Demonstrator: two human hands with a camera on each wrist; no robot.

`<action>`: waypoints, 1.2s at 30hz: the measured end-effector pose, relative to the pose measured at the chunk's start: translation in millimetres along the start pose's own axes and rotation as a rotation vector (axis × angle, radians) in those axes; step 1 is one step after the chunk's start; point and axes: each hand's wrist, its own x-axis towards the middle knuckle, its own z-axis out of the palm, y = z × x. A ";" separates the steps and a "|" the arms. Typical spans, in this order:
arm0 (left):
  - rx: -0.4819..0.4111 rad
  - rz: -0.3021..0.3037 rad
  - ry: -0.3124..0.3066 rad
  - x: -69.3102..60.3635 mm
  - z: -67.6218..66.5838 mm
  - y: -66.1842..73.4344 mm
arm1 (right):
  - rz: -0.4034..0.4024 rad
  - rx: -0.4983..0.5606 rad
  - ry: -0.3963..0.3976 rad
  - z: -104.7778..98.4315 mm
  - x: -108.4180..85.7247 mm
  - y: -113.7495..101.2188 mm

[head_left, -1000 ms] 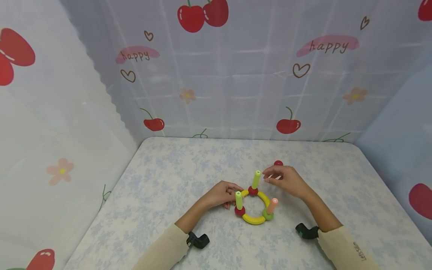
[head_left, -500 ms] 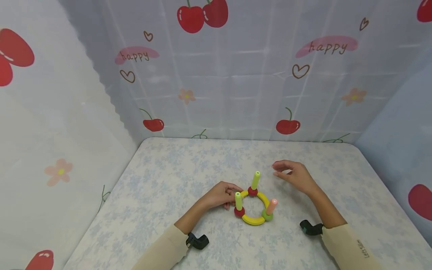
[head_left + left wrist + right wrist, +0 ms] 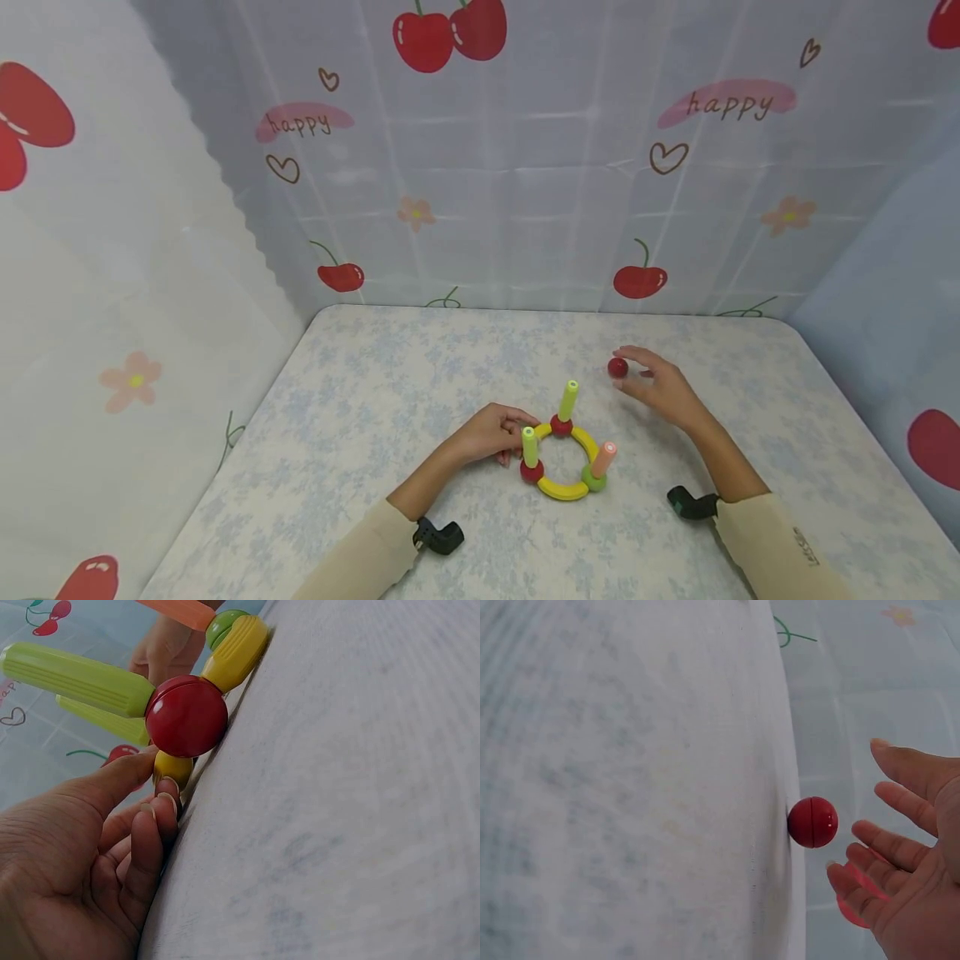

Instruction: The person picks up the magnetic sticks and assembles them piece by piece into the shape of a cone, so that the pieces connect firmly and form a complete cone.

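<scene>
On the table lies a ring of yellow curved rods point(image 3: 564, 490) joined by balls: a red ball point(image 3: 532, 472) at the left, another red ball point(image 3: 562, 426) at the back and a green ball point(image 3: 594, 478) at the right. Two light green sticks point(image 3: 569, 400) and an orange stick point(image 3: 604, 459) stand up from the balls. My left hand point(image 3: 491, 433) pinches the left yellow curved rod point(image 3: 174, 766) between thumb and fingers. Beyond the ring, a loose red ball point(image 3: 618, 368) sits beside my right hand point(image 3: 663, 389), whose fingers are spread around it, apart from it in the right wrist view.
A pale, blue-patterned cloth covers the table point(image 3: 420, 358). Behind it hangs a curtain point(image 3: 480, 167) printed with cherries and hearts. Black wrist cameras point(image 3: 441, 536) jut from both sleeves.
My right hand has moved right and away from the back light green stick to the loose red ball, its fingers parting. The left hand keeps its place at the ring.
</scene>
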 end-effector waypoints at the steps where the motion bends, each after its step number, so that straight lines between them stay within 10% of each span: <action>1: -0.001 0.000 0.000 0.0 -0.1 0.2 | 0.000 -0.008 -0.027 0.0 0.2 0.2; 8: -0.006 0.005 -0.010 0.5 -0.2 -0.1 | 0.034 -0.082 -0.162 2.4 3.1 1.0; 36: -0.009 0.007 -0.006 1.5 0.0 -3.4 | 0.069 -0.119 -0.129 1.0 -0.9 -4.5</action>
